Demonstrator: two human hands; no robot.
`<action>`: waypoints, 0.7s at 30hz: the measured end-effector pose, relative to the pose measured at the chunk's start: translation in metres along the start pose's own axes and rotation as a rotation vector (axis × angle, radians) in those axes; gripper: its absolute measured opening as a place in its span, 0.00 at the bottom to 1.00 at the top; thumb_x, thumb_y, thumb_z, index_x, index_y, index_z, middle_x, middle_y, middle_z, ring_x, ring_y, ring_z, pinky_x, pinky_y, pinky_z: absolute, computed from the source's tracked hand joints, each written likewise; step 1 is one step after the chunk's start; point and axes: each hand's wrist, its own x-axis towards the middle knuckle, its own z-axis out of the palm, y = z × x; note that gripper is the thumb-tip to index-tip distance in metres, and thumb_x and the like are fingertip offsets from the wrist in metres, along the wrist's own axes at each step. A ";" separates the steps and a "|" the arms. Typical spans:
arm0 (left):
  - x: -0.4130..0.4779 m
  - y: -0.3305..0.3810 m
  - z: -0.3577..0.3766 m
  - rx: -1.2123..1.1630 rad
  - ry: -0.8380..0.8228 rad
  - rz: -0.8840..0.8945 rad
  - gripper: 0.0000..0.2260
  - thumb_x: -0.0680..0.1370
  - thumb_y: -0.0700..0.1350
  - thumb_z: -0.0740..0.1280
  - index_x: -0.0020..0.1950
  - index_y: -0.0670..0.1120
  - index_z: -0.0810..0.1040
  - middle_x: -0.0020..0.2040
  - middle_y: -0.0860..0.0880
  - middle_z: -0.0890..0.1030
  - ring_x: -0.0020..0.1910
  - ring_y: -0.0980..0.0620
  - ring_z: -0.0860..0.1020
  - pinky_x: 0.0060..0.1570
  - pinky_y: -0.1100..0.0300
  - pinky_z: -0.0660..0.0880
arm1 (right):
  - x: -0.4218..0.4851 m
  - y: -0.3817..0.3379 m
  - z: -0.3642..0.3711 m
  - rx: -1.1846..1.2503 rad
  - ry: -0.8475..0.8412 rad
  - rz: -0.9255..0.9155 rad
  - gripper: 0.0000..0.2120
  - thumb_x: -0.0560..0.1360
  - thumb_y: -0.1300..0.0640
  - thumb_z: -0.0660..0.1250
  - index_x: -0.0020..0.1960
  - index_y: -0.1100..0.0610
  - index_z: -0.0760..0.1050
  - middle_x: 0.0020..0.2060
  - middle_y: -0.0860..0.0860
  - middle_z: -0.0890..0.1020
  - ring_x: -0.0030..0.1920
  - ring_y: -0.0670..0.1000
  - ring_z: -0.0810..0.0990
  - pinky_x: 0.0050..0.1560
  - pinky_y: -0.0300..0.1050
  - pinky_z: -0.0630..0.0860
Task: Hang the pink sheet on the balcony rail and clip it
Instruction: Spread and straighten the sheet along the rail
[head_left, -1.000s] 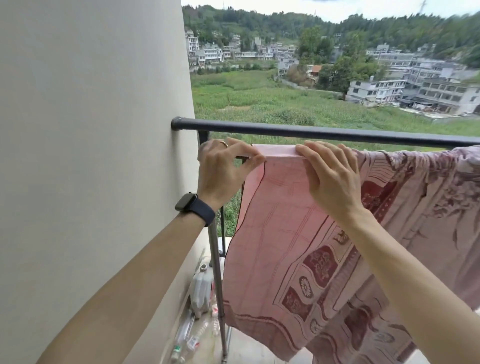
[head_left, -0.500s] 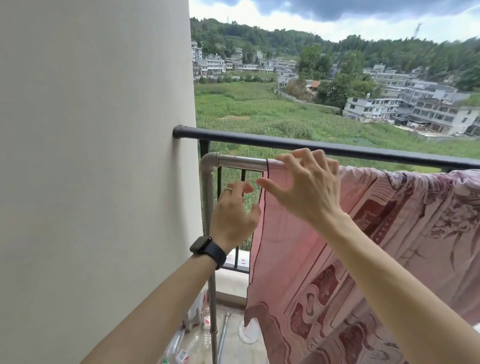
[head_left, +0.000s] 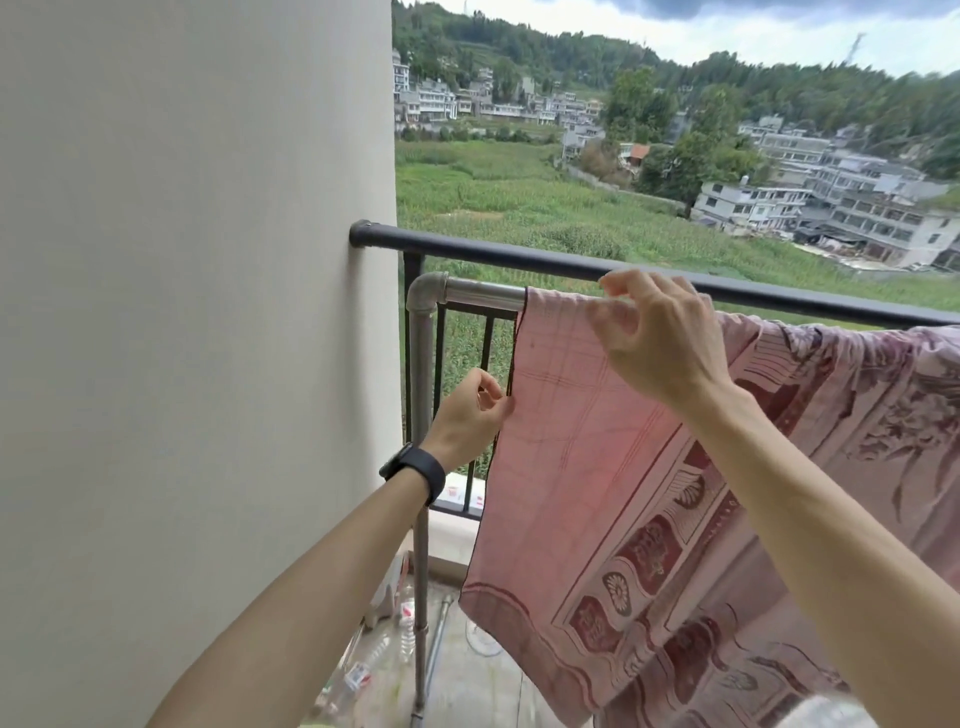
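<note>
Two hands of mine are busy at the left end of the pink sheet (head_left: 597, 467). Nearest to me, low on the floor beside the wall (head_left: 208, 312), lie some plastic bottles (head_left: 358, 675). Above them my left hand (head_left: 470, 410), with a black watch (head_left: 415, 465) on the wrist, pinches the left hem of the sheet between thumb and fingertips, a little under the top.

The sheet is draped over the grey pipe (head_left: 483, 293) and hangs down toward me, its left edge near the pipe's elbow. My right hand (head_left: 660, 338) is at the top fold with bent fingers. It is blurred, so I cannot tell if it holds the cloth or only touches it.

Just behind the pipe runs the black balcony rail (head_left: 519, 254), and far beyond are green fields (head_left: 519, 208) and houses (head_left: 831, 208).

I judge the hanging is almost done and I am straightening the edge. No clip is in sight, so the next move calls for bringing one and pressing it over cloth and pipe.
</note>
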 end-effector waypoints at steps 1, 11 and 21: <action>-0.003 -0.002 0.000 -0.006 0.009 0.011 0.06 0.79 0.44 0.67 0.47 0.45 0.71 0.43 0.47 0.79 0.41 0.49 0.78 0.43 0.55 0.79 | -0.003 -0.006 0.005 -0.024 -0.032 -0.027 0.22 0.79 0.39 0.59 0.65 0.53 0.75 0.58 0.52 0.82 0.58 0.54 0.77 0.58 0.52 0.70; -0.026 -0.005 -0.046 -0.030 0.142 0.012 0.02 0.77 0.50 0.70 0.48 0.53 0.80 0.42 0.52 0.84 0.41 0.55 0.82 0.42 0.65 0.78 | 0.027 -0.058 0.038 -0.007 -0.093 -0.166 0.20 0.84 0.42 0.52 0.65 0.50 0.75 0.55 0.49 0.83 0.51 0.53 0.82 0.53 0.50 0.69; -0.023 -0.022 -0.116 -0.029 0.197 -0.216 0.08 0.75 0.53 0.70 0.52 0.53 0.79 0.50 0.54 0.83 0.53 0.54 0.81 0.55 0.57 0.76 | 0.044 -0.109 0.066 0.057 -0.066 -0.133 0.20 0.84 0.42 0.48 0.60 0.50 0.75 0.49 0.47 0.84 0.47 0.53 0.82 0.54 0.54 0.74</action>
